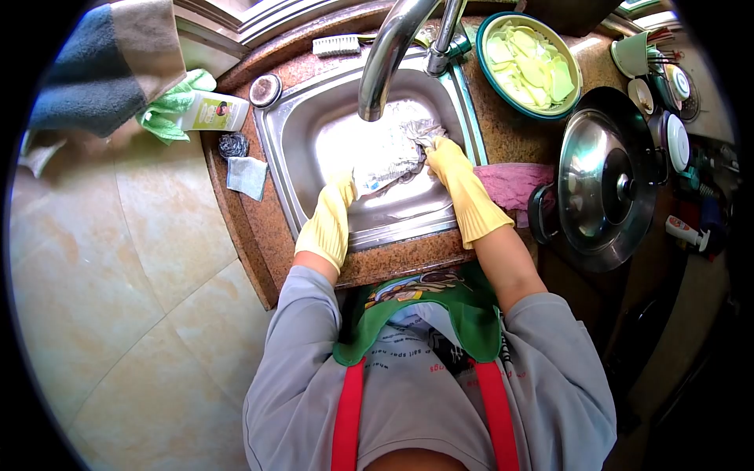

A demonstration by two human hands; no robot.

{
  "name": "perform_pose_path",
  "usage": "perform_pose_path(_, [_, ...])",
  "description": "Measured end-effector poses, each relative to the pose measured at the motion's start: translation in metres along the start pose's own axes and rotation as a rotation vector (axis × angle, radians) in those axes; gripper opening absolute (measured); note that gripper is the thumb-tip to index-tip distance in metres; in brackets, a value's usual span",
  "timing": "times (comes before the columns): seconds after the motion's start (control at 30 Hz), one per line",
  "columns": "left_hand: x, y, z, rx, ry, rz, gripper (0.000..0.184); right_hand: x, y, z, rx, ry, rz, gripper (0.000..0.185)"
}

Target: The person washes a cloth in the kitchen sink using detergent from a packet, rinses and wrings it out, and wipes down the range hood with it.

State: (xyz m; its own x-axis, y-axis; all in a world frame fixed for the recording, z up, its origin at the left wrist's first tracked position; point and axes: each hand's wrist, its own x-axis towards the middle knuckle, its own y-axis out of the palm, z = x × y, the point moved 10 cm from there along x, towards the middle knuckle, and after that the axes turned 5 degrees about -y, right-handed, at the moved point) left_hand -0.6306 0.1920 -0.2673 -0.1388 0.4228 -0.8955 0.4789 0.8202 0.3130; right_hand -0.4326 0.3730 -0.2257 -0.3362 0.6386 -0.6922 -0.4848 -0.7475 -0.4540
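Inside the steel sink [292, 161], both my hands wear yellow rubber gloves. A crumpled grey-white bag [395, 163], seemingly plastic with some bluish print, stretches between them over the basin. My left hand [341, 187] grips its lower left end, with the fingertips partly hidden by glare. At its bunched upper right end, the fingers of my right hand [442, 154] are closed on it. The curved chrome faucet [378, 82] hangs above the basin, just beyond the bag. Bright reflections on the sink floor hide some of the bag's outline.
A bowl of pale green slices [528, 67] stands right of the faucet. A pink cloth [514, 186] and a large lidded pan [609, 180] lie nearer. Behind the sink rests a scrub brush [336, 45]; a scouring pad [233, 145] and light-blue cloth [247, 177] are left.
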Motion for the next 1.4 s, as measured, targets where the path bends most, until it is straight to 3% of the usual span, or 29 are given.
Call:
perform_pose_path(0.1, [-0.014,0.011,-0.005,0.146,0.053,-0.030,0.035,0.013,-0.003,0.002,-0.248,-0.121,-0.128,0.021])
perform_pose_path(0.23, [-0.033,0.024,-0.021,0.371,0.175,-0.070,0.035,-0.005,-0.009,0.010,-0.341,-0.034,-0.126,0.031])
perform_pose_path(0.37, [-0.040,0.028,-0.043,0.758,0.493,-0.118,0.033,-0.012,-0.007,0.016,-0.403,-0.027,-0.191,0.046])
perform_pose_path(0.4, [-0.045,0.032,-0.044,0.755,0.493,-0.120,0.033,-0.020,-0.013,0.023,-0.422,-0.002,-0.262,0.053])
perform_pose_path(0.47, [-0.078,0.056,-0.053,0.696,0.717,-0.012,0.032,-0.022,-0.007,0.024,-0.394,0.011,-0.233,0.061])
perform_pose_path(0.53, [-0.122,0.075,-0.062,0.756,0.662,-0.057,0.032,-0.014,0.013,0.030,-0.774,-0.156,-0.223,0.068])
perform_pose_path(0.57, [-0.140,0.079,-0.068,0.860,0.616,-0.159,0.032,-0.015,0.016,0.030,-0.734,-0.168,-0.221,0.057])
perform_pose_path(0.6, [-0.147,0.077,-0.070,0.960,0.566,-0.258,0.031,-0.011,0.016,0.033,-0.735,-0.171,-0.220,0.057])
perform_pose_path(0.63, [-0.134,0.058,-0.072,0.907,0.598,-0.320,0.031,-0.003,0.017,0.033,-0.680,-0.128,-0.181,0.051])
perform_pose_path(0.67, [-0.124,0.048,-0.072,0.908,0.604,-0.313,0.031,0.008,0.016,0.034,-0.625,-0.084,-0.150,0.045])
perform_pose_path(0.73, [-0.117,0.030,-0.088,0.594,0.724,-0.225,0.029,0.051,0.032,0.029,-0.667,-0.066,-0.052,0.039])
perform_pose_path(0.77, [-0.112,0.024,-0.091,0.607,0.641,-0.205,0.028,0.097,0.065,-0.001,0.035,-0.079,-0.062,0.038])
perform_pose_path(0.83, [-0.124,0.031,-0.097,0.569,0.662,-0.147,0.029,0.111,0.079,-0.007,0.737,-0.084,-0.064,0.038])
perform_pose_path(0.9, [-0.123,0.034,-0.106,0.642,0.752,-0.114,0.031,0.028,-0.005,0.093,-0.304,-0.625,-0.643,0.050])
perform_pose_path(0.93, [-0.128,0.035,-0.109,0.646,0.751,-0.111,0.031,0.024,0.003,0.098,-0.554,-0.388,-0.427,0.067])
perform_pose_path(1.0, [-0.148,0.035,-0.123,0.685,0.779,-0.235,0.035,0.048,0.050,0.076,-0.550,-0.255,-0.238,0.077])
perform_pose_path(1.03, [-0.155,0.034,-0.130,0.582,0.867,-0.175,0.034,0.048,0.082,0.082,-0.642,-0.276,-0.112,0.078])
perform_pose_path(1.07, [-0.160,0.023,-0.134,0.621,0.784,-0.297,0.033,0.048,0.114,0.088,-0.724,-0.307,0.013,0.079])
perform_pose_path(1.1, [-0.164,0.016,-0.138,0.578,0.831,-0.271,0.033,0.067,0.168,0.080,-0.674,-0.473,0.222,0.072])
perform_pose_path(1.17, [-0.154,-0.014,-0.137,0.451,0.849,-0.288,0.034,0.000,0.191,0.128,-0.781,-1.085,-0.057,0.034])
perform_pose_path(1.2, [-0.152,-0.025,-0.137,0.418,0.840,-0.322,0.035,0.000,0.227,0.128,-0.883,-1.084,0.198,0.023])
perform_pose_path(1.27, [-0.149,-0.040,-0.135,0.417,0.817,-0.337,0.036,0.025,0.242,0.132,-0.498,-0.914,0.438,0.024])
perform_pose_path(1.33, [-0.161,-0.039,-0.136,0.423,0.827,-0.347,0.036,0.105,0.261,0.119,-0.718,-1.022,0.100,0.030])
perform_pose_path(1.4, [-0.171,-0.049,-0.134,0.399,0.840,-0.376,0.036,0.019,0.099,0.171,-0.629,-0.904,-0.523,0.032])
